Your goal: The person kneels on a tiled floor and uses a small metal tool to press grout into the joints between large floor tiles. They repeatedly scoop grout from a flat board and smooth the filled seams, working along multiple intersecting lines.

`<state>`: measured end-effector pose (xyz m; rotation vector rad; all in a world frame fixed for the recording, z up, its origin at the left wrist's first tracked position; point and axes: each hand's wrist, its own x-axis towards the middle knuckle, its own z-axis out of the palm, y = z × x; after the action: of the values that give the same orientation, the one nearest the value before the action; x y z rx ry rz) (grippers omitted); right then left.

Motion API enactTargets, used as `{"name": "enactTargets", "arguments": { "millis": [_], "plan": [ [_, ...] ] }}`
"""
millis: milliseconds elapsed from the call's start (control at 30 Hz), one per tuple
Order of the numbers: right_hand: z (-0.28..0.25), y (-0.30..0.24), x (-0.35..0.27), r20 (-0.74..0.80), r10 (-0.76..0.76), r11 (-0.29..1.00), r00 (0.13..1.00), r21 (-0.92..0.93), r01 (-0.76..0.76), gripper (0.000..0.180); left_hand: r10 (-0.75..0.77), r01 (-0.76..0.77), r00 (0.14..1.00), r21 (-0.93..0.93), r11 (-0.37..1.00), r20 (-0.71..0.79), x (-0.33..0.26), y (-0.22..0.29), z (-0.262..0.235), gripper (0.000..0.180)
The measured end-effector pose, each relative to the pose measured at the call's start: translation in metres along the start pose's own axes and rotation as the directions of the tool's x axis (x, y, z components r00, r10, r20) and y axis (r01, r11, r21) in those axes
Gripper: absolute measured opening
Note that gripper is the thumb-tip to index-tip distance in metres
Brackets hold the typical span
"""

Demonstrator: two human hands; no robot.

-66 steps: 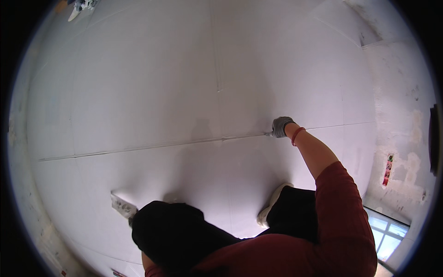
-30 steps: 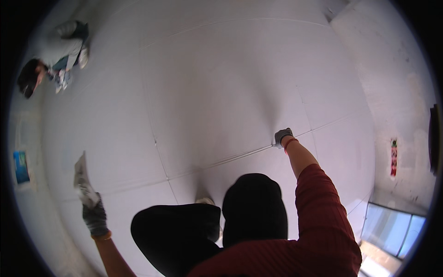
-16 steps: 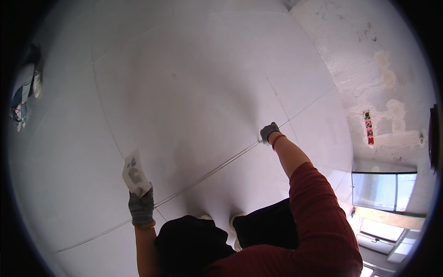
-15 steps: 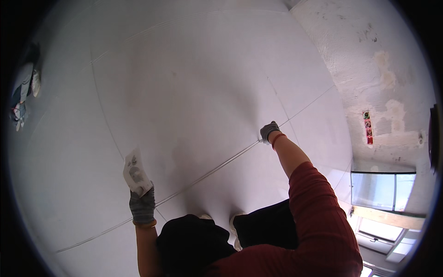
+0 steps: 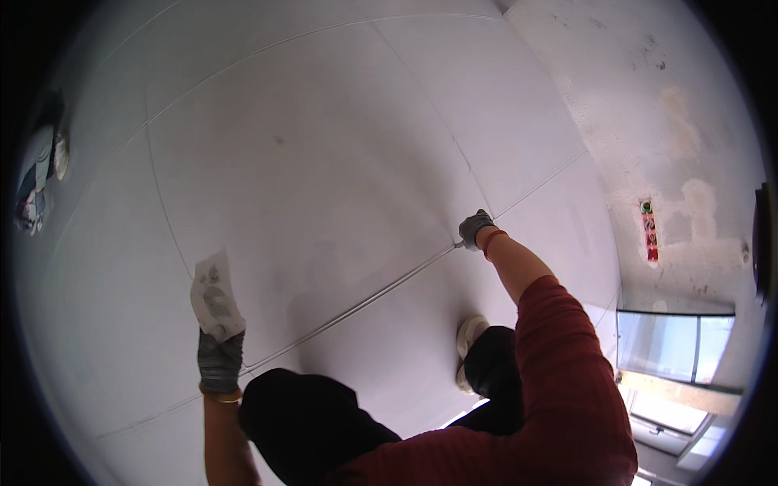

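My left hand [image 5: 220, 361], in a grey work glove, is closed round the lower end of a pale, flat, bent sheet [image 5: 214, 298] with dark grey smears. It holds the sheet above the light tiled floor [image 5: 308, 202]. My right hand [image 5: 476, 230], gloved too, is closed low over a double-edged pale line [image 5: 356, 309] that runs along a tile joint. A small tip [image 5: 459, 244] pokes out under that fist at the line's upper right end; the rest of whatever it grips is hidden by the fingers.
My pale shoe [image 5: 468, 344] and dark-trousered knee [image 5: 300, 405] are near me. A bare plaster wall [image 5: 689, 105] with a red strip of electrical boxes [image 5: 649, 231] borders the floor at right, above a window [image 5: 668, 344]. Another person [image 5: 36, 174] is at the far left.
My left hand and the smeared sheet have shifted left. One shoe has moved to the right, and the other is now out of sight. My right hand stays at nearly the same spot.
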<state>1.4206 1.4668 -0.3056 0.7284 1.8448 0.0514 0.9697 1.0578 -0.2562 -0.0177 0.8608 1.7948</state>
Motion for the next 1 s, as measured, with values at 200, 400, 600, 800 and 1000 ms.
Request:
{"name": "enactTargets", "arguments": {
  "millis": [200, 400, 600, 800, 1000],
  "plan": [
    [0.028, 0.028, 0.011, -0.059, -0.153, 0.985, 0.986, 0.07, 0.157, 0.02, 0.041, -0.037, 0.999, 0.403, 0.915, 0.0, -0.02, 0.028, 0.047, 0.076],
    [0.032, 0.058, 0.016, -0.12, -0.214, 0.962, 0.969, 0.146, 0.23, 0.028, -0.009, -0.012, 0.997, 0.28, 0.96, 0.074, -0.041, 0.034, 0.147, 0.055],
    [0.031, 0.091, 0.012, -0.123, -0.247, 0.947, 0.961, 0.18, 0.266, 0.042, -0.155, 0.202, 0.969, 0.255, 0.946, -0.191, -0.051, -0.01, 0.197, 0.057],
    [0.021, 0.098, 0.003, -0.131, -0.251, 0.927, 0.959, 0.254, 0.277, 0.039, -0.246, 0.282, 0.953, 0.218, 0.934, -0.178, -0.055, -0.024, 0.205, 0.058],
    [0.018, 0.115, -0.001, -0.131, -0.22, 0.949, 0.967, 0.201, 0.243, 0.036, -0.251, 0.31, 0.937, 0.249, 0.918, -0.241, -0.056, -0.029, 0.224, 0.062]
  ]
}}
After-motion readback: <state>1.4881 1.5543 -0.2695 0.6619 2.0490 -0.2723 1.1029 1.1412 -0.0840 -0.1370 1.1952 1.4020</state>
